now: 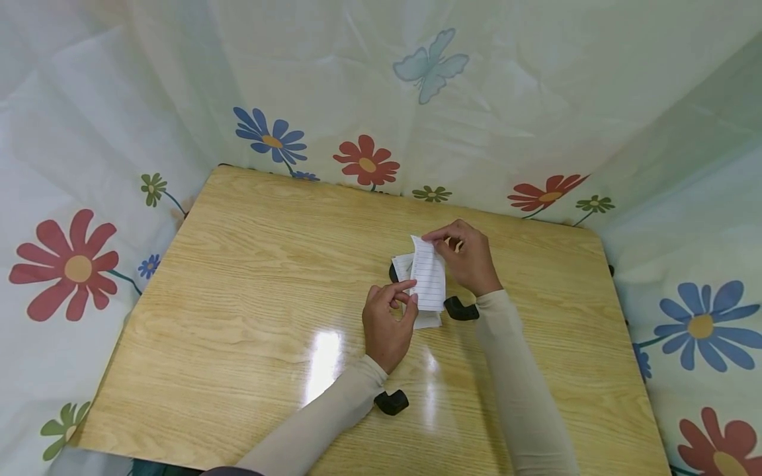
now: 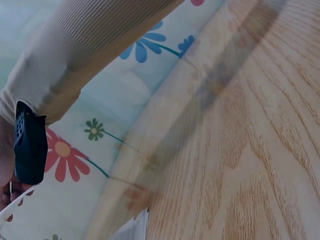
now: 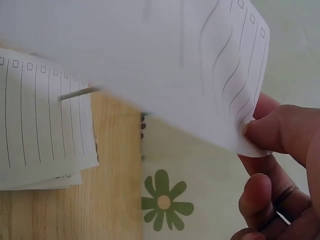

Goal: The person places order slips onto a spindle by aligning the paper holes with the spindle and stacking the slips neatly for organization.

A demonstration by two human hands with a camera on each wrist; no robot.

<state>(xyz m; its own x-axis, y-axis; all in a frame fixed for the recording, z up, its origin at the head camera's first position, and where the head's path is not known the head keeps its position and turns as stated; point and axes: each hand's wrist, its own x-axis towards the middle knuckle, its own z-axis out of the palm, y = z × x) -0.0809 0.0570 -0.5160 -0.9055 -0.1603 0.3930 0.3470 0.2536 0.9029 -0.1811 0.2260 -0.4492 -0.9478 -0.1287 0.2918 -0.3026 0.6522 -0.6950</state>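
Note:
My right hand (image 1: 471, 259) pinches the top corner of a lined paper sheet (image 1: 428, 277) between thumb and index finger. In the right wrist view this sheet (image 3: 150, 65) is lifted and bends near the thumb. More lined sheets (image 3: 42, 120) lie stacked on the table under it, and a thin grey metal rod (image 3: 77, 93) sticks up from them. My left hand (image 1: 389, 327) is at the sheet's left edge, its index finger stretched out to touch it and the thumb lower down. The left wrist view does not show the left fingers.
The wooden table (image 1: 250, 277) carries the stack near its middle. Behind and at both sides hangs a flower-print curtain (image 1: 506, 99). Black wrist-worn pieces stand out beside the right wrist (image 1: 461, 309) and the left wrist (image 1: 391, 402).

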